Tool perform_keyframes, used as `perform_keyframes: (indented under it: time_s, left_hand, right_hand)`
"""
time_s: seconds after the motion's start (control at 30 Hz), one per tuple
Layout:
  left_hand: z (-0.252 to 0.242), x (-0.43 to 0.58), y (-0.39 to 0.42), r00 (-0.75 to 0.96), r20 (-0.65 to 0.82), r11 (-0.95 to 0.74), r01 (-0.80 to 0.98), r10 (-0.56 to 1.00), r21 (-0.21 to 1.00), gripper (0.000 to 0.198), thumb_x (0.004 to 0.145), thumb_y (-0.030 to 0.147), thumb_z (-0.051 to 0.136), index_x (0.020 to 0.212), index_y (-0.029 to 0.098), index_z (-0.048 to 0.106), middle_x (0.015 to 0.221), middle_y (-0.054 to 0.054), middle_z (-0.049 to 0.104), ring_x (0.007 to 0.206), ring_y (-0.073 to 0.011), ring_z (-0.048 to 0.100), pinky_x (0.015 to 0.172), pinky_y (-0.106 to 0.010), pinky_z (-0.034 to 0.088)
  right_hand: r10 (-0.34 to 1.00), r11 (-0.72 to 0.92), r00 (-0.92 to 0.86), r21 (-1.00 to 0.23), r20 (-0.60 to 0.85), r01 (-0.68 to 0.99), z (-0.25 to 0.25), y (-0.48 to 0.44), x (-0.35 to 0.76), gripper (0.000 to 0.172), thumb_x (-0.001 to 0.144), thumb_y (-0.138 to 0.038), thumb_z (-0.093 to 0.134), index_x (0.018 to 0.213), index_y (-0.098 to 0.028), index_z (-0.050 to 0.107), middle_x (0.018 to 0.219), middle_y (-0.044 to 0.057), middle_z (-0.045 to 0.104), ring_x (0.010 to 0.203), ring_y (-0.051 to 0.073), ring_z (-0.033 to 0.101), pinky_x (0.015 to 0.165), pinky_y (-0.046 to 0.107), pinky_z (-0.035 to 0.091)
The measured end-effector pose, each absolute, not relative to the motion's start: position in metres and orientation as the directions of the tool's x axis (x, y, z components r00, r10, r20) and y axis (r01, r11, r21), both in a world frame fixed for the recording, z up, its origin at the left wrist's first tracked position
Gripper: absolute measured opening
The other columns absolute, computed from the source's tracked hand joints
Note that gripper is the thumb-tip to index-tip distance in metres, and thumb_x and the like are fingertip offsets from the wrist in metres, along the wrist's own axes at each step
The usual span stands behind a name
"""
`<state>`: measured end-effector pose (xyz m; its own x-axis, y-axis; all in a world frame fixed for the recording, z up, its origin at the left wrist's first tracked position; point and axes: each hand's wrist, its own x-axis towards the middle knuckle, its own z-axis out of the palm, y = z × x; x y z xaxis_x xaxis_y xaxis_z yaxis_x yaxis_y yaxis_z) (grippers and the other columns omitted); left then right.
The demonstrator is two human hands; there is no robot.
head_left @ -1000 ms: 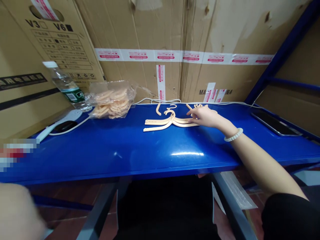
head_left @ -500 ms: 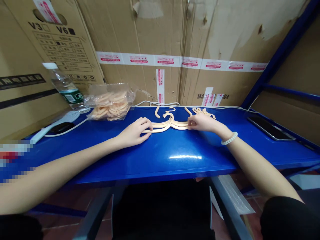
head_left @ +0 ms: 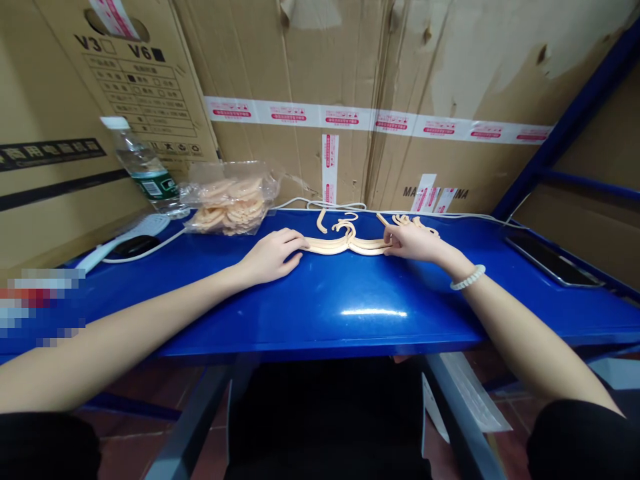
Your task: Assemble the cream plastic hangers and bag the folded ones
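Several cream-coloured curved sticks [head_left: 327, 247] lie side by side on the blue tabletop in a shallow double-wave shape, with curled pieces [head_left: 345, 230] above their middle. My left hand [head_left: 273, 256] rests at their left ends; its fingertips touch them, and the thumb stands apart from the fingers. At the right ends, my right hand [head_left: 413, 241], wearing a pale bead bracelet on its wrist, has its bent fingers and thumb closed round the tips. A single bent piece [head_left: 321, 221] lies behind, and a small group of pieces [head_left: 413, 221] is partly covered by my right hand.
A clear bag [head_left: 230, 200] of similar pieces sits at the back left, near a water bottle [head_left: 150, 177] and a dark mouse-like object [head_left: 136, 246]. A phone [head_left: 553, 260] lies on the right. Cardboard [head_left: 280, 153] walls the back; a white cable [head_left: 453, 215] runs along it.
My left thumb has moved away from the front stick, and the sticks' left parts now lie closer together. My right hand stays at the right ends. The whole view has shifted slightly.
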<state>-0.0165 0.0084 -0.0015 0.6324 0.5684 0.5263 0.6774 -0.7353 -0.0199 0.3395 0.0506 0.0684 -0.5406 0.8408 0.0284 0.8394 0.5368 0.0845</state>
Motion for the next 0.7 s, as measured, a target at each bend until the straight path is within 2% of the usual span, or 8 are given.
perform_keyframes:
  time_s: [0.4,0.7]
  left_hand:
    - [-0.004,-0.02,0.006,0.613,0.541,-0.723,0.691,0.576,-0.013,0.029,0.097,0.021,0.048,0.119,0.018,0.066,0.12,-0.013,0.067,0.115,-0.0282,0.061,0.101,-0.046,0.053]
    - [-0.002,-0.02,0.004,0.593,0.534,-0.715,0.699,0.603,0.032,0.029,0.095,0.022,0.049,0.118,0.018,0.065,0.12,-0.013,0.068,0.114,-0.0284,0.062,0.101,-0.047,0.053]
  right_hand:
    - [0.834,0.55,-0.552,0.09,0.005,0.83,0.075,0.054,0.351,0.003,0.083,-0.022,0.068,0.083,-0.019,0.069,0.084,0.004,0.073,0.074,0.019,0.063,0.077,0.033,0.039]
    - [0.832,0.555,-0.555,0.041,-0.015,0.831,0.084,0.05,0.357,0.006,0.082,-0.021,0.066,0.079,-0.019,0.071,0.077,0.005,0.073,0.068,0.019,0.064,0.063,0.029,0.04]
